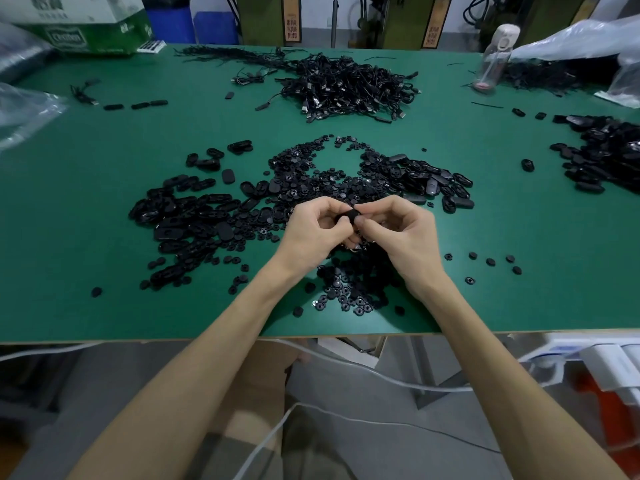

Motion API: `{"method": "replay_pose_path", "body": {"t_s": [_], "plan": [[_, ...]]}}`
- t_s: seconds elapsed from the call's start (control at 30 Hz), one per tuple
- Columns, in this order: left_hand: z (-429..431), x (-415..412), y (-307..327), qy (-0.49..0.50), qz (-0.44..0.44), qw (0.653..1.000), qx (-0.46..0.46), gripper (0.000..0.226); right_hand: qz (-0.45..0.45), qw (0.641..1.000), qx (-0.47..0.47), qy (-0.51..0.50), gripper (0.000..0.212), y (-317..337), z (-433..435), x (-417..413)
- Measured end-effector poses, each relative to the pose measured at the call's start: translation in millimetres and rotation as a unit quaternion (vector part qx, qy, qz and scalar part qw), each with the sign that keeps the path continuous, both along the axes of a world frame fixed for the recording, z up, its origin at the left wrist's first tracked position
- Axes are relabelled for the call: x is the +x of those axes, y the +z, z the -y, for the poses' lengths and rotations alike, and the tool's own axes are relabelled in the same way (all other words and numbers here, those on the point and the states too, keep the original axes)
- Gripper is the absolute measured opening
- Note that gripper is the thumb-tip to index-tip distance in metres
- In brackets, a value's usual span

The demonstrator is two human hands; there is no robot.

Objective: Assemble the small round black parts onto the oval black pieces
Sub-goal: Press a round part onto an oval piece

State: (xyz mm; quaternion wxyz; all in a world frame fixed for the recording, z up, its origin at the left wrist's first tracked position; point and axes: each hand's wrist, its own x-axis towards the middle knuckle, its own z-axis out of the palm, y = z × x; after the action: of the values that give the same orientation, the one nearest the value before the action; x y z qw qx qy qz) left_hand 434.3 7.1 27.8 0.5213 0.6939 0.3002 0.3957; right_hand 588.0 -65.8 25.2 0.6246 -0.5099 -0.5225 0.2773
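Observation:
My left hand (313, 226) and my right hand (398, 230) meet above the middle of the green table (104, 306). Between their fingertips sits one oval black piece (350, 216), pinched from both sides with curled fingers. Whether a small round part lies on it is hidden by my fingers. A heap of small round black parts (349, 282) lies just under my hands. More round parts (311, 168) spread beyond them. Oval black pieces (194, 216) are piled to the left, and other oval pieces (433, 178) lie to the right.
A tangle of black cables (346, 84) sits at the far middle. Another pile of black pieces (602, 157) lies at the right edge. A clear bottle (493, 57) stands far right, a green carton (93, 26) far left, plastic bags at both sides. Loose round parts (490, 262) dot the near right.

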Motion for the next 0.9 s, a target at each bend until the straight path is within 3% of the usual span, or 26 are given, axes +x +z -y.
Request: {"method": "replay_pose_path", "body": {"t_s": [0.53,0.67,0.83,0.9], "plan": [[-0.5,-2.8,1.9,0.000,0.019,1.000,0.013,0.013,0.024,1.000,-0.005,-0.015,0.023,0.8,0.3,-0.6],[1.1,-0.2,3.1,0.005,0.024,1.000,0.015,0.019,-0.004,1.000,-0.006,-0.028,0.024,2.6,0.4,-0.5],[-7.5,-9.3,16.2,0.118,-0.029,0.989,0.079,0.026,-0.073,0.994,-0.012,-0.079,0.028,3.3,0.3,3.8],[-20.0,-26.0,22.2,0.181,-0.089,0.975,0.091,0.032,-0.104,0.989,-0.012,-0.107,0.032,3.7,-0.8,6.9]]}}
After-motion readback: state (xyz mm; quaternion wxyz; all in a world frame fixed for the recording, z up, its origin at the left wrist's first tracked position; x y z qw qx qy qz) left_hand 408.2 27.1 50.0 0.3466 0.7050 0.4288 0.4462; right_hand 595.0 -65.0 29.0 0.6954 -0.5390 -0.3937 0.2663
